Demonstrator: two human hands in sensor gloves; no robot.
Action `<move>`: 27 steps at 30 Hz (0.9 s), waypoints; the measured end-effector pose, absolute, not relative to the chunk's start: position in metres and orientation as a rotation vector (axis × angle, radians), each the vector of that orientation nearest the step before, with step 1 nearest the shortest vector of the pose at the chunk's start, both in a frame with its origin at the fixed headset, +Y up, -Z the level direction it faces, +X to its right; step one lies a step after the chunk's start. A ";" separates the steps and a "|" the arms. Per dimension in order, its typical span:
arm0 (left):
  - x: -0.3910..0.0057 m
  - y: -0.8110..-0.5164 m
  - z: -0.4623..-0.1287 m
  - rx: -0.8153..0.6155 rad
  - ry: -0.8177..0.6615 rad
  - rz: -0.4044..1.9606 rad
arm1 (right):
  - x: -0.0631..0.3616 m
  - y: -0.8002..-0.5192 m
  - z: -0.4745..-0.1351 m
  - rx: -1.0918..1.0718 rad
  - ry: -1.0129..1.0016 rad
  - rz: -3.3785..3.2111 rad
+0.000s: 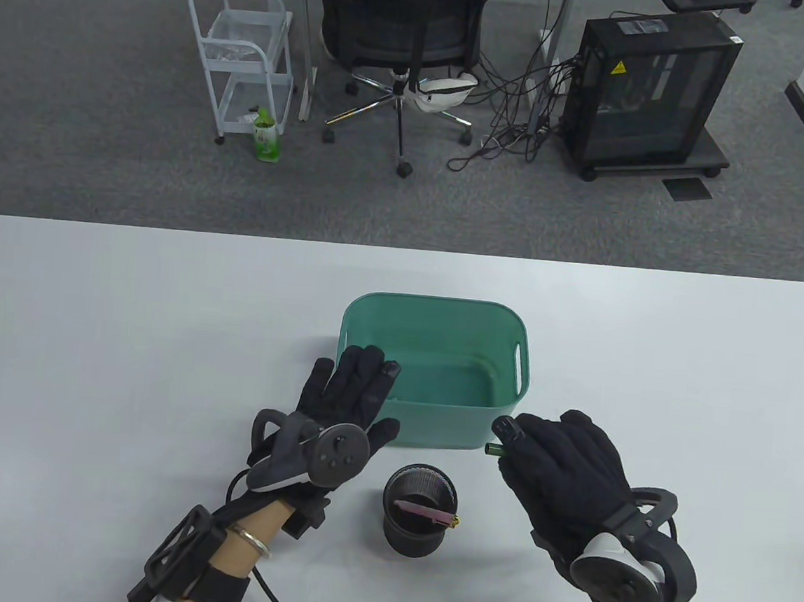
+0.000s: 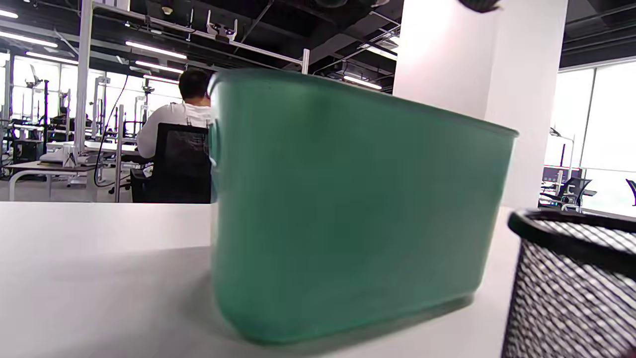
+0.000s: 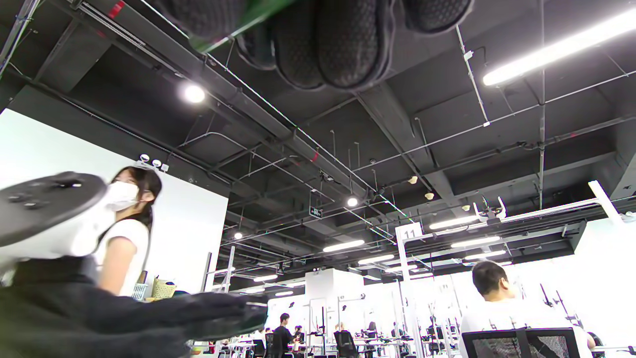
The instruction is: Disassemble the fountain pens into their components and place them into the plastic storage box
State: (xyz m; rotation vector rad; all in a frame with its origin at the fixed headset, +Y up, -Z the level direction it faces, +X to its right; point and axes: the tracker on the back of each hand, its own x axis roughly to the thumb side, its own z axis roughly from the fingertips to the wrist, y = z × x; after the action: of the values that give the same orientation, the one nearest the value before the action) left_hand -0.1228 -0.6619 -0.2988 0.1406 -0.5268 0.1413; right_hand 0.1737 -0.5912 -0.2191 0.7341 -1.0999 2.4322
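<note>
The right hand [image 1: 563,470] curls around a green pen part [image 1: 493,450] just beside the green storage box [image 1: 436,311]. The left hand [image 1: 348,398] is spread flat at the box's near wall. One pink pen [image 1: 426,511] waits in the mesh cup [image 1: 419,520]. The next move probably calls for dropping the part inside.

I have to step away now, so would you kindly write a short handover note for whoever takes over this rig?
Left hand: open, fingers spread over the near left corner of the green storage box, holding nothing.
Right hand: fingers curled round a green pen part, just outside the box's near right corner.
Black mesh pen holder, in front of the box: one pink pen lies across its top.
Done: no parts can be seen in the box.
Left: drop the green part into the box, then take apart the pink pen and box its pieces.
</note>
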 end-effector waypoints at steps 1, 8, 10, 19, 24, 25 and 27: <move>-0.126 -0.663 -0.293 0.149 -0.530 0.132 | 0.174 -0.591 -0.219 0.734 -1.098 2.433; -0.146 -0.682 -0.257 0.176 -0.523 0.088 | 0.173 -0.592 -0.220 0.737 -1.090 2.443; -0.150 -0.688 -0.249 0.175 -0.517 0.099 | 0.172 -0.592 -0.220 0.738 -1.086 2.447; -0.164 -0.709 -0.226 0.178 -0.473 0.065 | 0.171 -0.596 -0.225 0.731 -1.067 2.481; -0.170 -0.717 -0.225 0.151 -0.467 0.062 | 0.170 -0.600 -0.229 0.723 -1.047 2.508; -0.170 -0.718 -0.225 0.141 -0.468 0.058 | 0.170 -0.601 -0.231 0.719 -1.040 2.519; -0.169 -0.719 -0.226 0.139 -0.475 0.054 | 0.169 -0.604 -0.234 0.713 -1.028 2.537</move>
State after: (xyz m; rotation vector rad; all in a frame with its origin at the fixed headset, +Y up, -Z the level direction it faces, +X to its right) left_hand -0.1691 -0.7193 -0.2258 0.1394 -0.4747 0.0538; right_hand 0.1692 -0.6041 -0.2341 0.7132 -1.0281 2.5366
